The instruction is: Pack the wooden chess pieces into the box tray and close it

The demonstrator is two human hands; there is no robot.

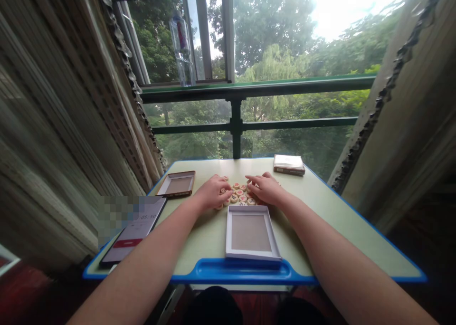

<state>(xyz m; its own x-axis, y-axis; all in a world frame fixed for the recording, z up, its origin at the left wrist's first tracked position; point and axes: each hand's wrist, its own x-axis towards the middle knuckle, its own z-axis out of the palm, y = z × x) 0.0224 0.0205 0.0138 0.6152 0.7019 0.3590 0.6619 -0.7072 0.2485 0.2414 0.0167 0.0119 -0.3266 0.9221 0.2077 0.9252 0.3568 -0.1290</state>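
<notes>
Several round wooden game pieces (239, 195) with red and dark marks lie bunched together in the middle of a pale green table (320, 206). My left hand (213, 192) rests on the left side of the bunch, fingers curled over some pieces. My right hand (265, 188) lies flat on the right side, fingers stretched toward the left across the pieces. Just in front of the pieces sits an empty white shallow box (251, 233).
A brown box lid (177, 184) lies at the left. A folded board or book (289, 164) sits at the far right. A phone (133, 234) with a timer lies near the left front corner. Behind the table are a window railing (249, 88) and curtains.
</notes>
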